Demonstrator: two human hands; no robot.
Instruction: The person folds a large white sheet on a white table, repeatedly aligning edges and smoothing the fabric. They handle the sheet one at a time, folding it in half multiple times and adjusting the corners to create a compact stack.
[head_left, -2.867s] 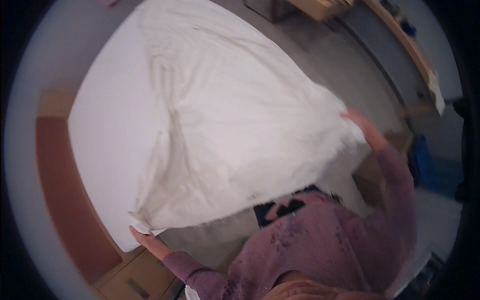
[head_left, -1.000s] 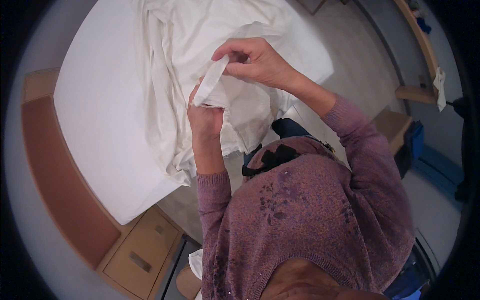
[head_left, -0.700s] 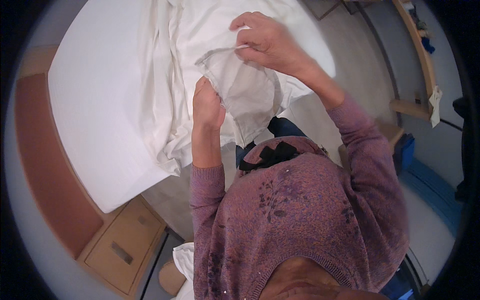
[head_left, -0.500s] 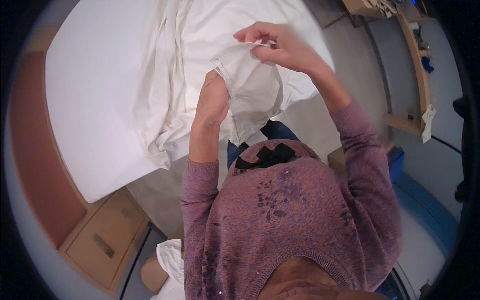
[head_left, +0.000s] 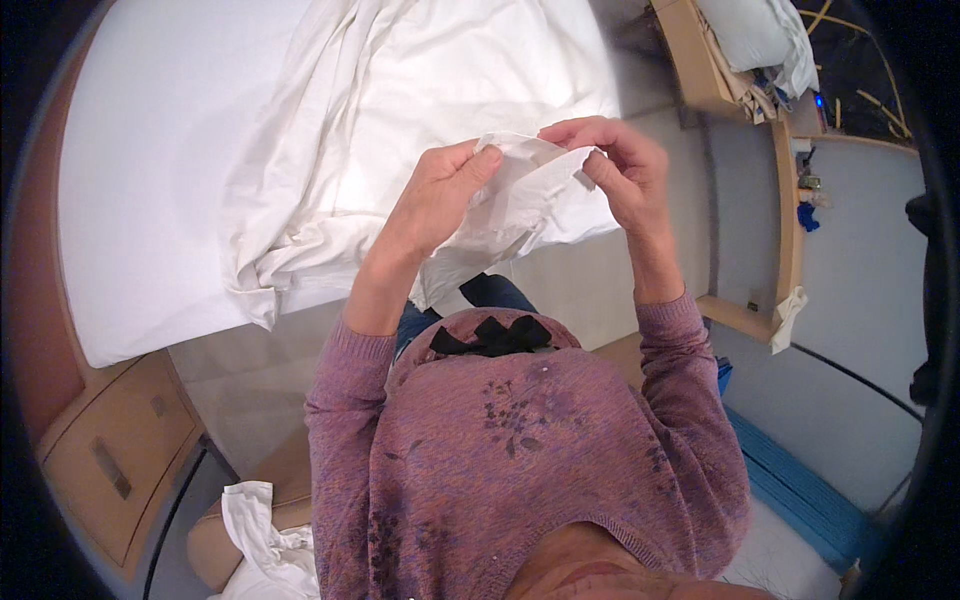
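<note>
Both my hands hold a thin white sheet up in front of my waist, over the near edge of the bed. My left hand [head_left: 435,195] pinches its edge between thumb and fingers. At another part of the edge, my right hand [head_left: 628,175] grips it with the thumb below and the fingers curled above. Between them the raised part of the white sheet [head_left: 525,175] hangs in loose folds toward my legs. More rumpled white fabric [head_left: 330,160] spreads over the bed behind; whether it is all one piece I cannot tell.
The bed [head_left: 150,190] has a smooth white cover on its left part. A light wooden drawer cabinet [head_left: 130,450] stands at the lower left, near a beige seat [head_left: 205,550] with white cloth [head_left: 265,530]. To the right are a wooden ledge [head_left: 790,230] and a blue ribbed object [head_left: 800,490].
My right hand has come down and nearer. My left hand has turned so that its thumb now shows on the sheet's edge. The view has shifted to the right.
</note>
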